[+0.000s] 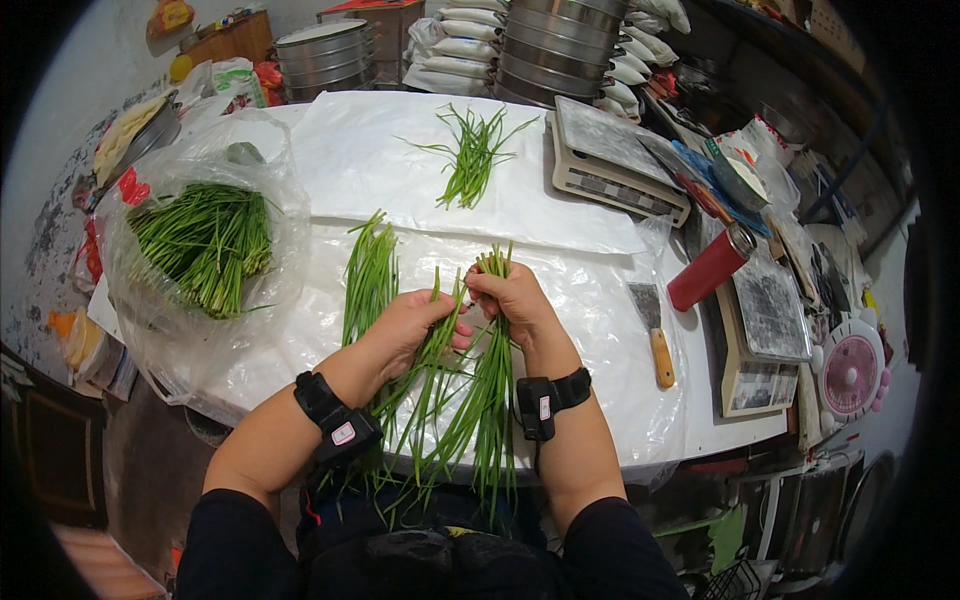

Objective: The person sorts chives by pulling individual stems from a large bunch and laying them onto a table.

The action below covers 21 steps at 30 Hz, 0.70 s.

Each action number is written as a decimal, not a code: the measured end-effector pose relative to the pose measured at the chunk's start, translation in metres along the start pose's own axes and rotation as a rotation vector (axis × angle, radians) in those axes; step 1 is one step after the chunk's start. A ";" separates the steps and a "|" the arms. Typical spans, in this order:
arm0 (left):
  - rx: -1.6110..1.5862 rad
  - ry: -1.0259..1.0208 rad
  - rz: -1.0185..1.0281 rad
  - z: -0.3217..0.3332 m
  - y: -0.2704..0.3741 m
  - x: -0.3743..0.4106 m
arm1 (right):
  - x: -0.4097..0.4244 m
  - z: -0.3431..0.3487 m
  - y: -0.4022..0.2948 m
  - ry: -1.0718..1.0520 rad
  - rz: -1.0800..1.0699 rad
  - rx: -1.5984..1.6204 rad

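My right hand is closed around the stem ends of a bunch of garlic chives, whose leaves hang over the table's near edge. Just beside it, my left hand holds a thinner bunch of chives, its fingertips close to the right hand's. A flat pile of chives lies behind my left hand. Farther back, a small loose heap of chives rests on the white sheet. On the left, a clear plastic bag stands open around a large bundle of chives.
A scraper with a wooden handle lies right of my right hand. Beyond it are a red flask and a scale; another scale stands at the back right. Steel steamer tiers rise behind the table. A pink fan is far right.
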<state>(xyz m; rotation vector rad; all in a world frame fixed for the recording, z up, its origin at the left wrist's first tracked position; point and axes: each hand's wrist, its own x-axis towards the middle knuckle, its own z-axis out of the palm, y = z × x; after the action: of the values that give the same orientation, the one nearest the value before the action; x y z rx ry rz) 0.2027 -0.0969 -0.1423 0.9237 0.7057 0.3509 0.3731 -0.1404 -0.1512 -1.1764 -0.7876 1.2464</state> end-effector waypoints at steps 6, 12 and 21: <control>0.040 -0.008 0.012 -0.003 -0.003 0.004 | -0.002 0.003 -0.003 0.015 0.017 -0.017; 0.082 -0.016 0.028 -0.002 -0.005 0.004 | -0.002 0.007 -0.003 -0.003 0.004 -0.076; 0.070 -0.028 0.022 -0.005 -0.005 0.002 | 0.003 -0.003 -0.001 0.153 -0.003 0.058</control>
<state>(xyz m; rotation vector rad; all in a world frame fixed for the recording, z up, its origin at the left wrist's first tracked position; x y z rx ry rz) 0.2006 -0.0959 -0.1493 1.0011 0.6857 0.3335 0.3767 -0.1380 -0.1518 -1.2072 -0.6359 1.1541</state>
